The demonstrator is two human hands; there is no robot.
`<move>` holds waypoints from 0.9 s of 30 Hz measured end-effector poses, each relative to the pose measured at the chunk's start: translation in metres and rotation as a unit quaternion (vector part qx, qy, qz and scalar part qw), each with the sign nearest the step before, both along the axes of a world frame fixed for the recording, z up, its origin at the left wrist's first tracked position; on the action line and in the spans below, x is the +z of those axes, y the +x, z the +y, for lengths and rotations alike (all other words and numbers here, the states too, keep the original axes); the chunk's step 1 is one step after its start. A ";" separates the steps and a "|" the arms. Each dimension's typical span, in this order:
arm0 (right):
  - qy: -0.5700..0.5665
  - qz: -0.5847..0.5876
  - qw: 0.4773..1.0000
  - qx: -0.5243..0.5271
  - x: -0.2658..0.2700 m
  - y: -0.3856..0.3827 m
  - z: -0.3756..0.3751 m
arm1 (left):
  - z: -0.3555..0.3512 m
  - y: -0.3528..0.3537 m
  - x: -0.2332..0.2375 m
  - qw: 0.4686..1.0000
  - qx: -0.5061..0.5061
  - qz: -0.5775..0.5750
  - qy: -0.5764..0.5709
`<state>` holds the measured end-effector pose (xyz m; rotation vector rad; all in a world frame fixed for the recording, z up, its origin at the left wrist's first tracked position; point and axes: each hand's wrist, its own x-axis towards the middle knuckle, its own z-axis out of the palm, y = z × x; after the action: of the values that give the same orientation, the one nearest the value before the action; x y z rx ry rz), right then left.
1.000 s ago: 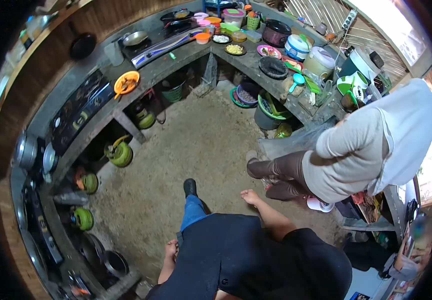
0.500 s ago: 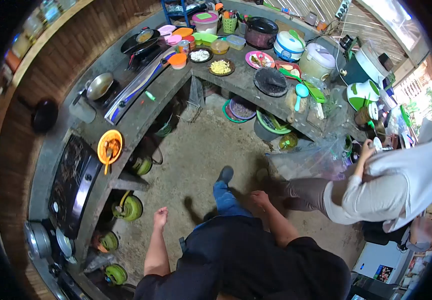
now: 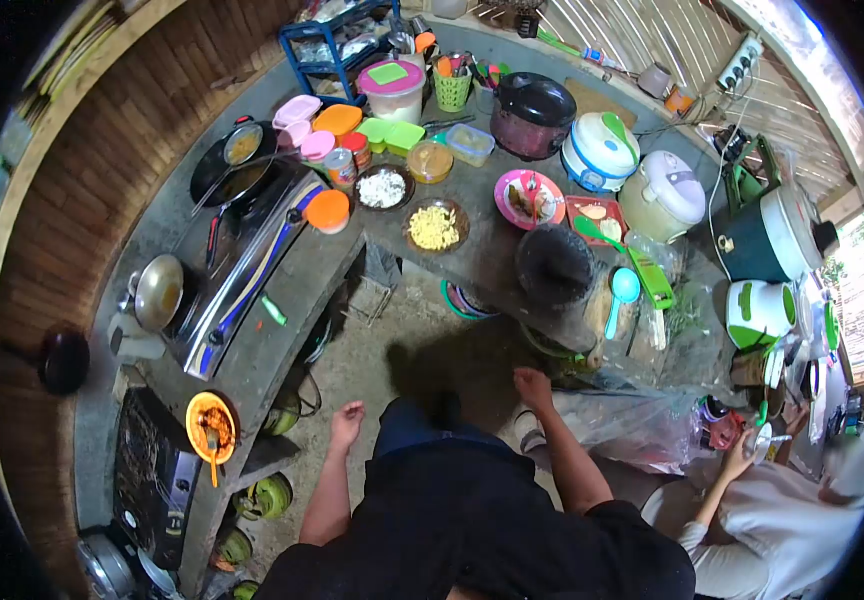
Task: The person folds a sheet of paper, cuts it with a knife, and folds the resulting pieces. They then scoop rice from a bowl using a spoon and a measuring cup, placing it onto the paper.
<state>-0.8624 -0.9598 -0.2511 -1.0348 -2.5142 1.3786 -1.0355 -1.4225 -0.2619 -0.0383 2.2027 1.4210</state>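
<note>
In front of the dark mortar (image 3: 556, 268) on the desk (image 3: 486, 250), the right hand (image 3: 532, 388) hangs, grip impossible to tell; farther left of the mortar, the left hand (image 3: 347, 426) hangs, grip half wide.

This place is used as a kitchen: a stove (image 3: 142, 470) and a metal pan (image 3: 160, 292) are set on the left, and a big pot (image 3: 527, 135) and yellow food (image 3: 434, 229) are put on the far table (image 3: 488, 240).

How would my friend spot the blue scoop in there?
Find the grey counter, then the big, dark, round mortar on it. Just right of that in the picture lies the scoop. It's light blue, while the tool to its right is green.
</note>
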 end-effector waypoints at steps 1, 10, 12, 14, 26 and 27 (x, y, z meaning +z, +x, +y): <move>0.010 0.026 1.000 0.005 0.026 -0.036 0.013 | 0.027 -0.028 0.023 1.000 -0.003 0.012 -0.022; 0.117 0.164 0.980 -0.004 0.168 -0.338 0.144 | 0.238 -0.306 0.109 0.974 -0.107 0.160 0.122; 0.118 0.151 0.981 -0.022 0.193 -0.402 0.170 | 0.293 -0.372 0.137 0.955 -0.130 0.181 0.196; 0.114 0.186 0.975 -0.034 0.196 -0.462 0.201 | 0.343 -0.430 0.159 0.958 -0.148 0.160 0.189; 0.105 0.215 0.966 -0.093 0.184 -0.702 0.308 | 0.547 -0.657 0.169 0.929 -0.218 0.212 0.213; 0.121 0.207 0.966 -0.094 0.183 -0.718 0.314 | 0.561 -0.667 0.170 0.928 -0.217 0.218 0.210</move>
<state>-1.5809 -0.6455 -0.0681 -0.8111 -2.1496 1.0688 -1.7021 -0.8613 -0.0921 0.9377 1.9882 1.7075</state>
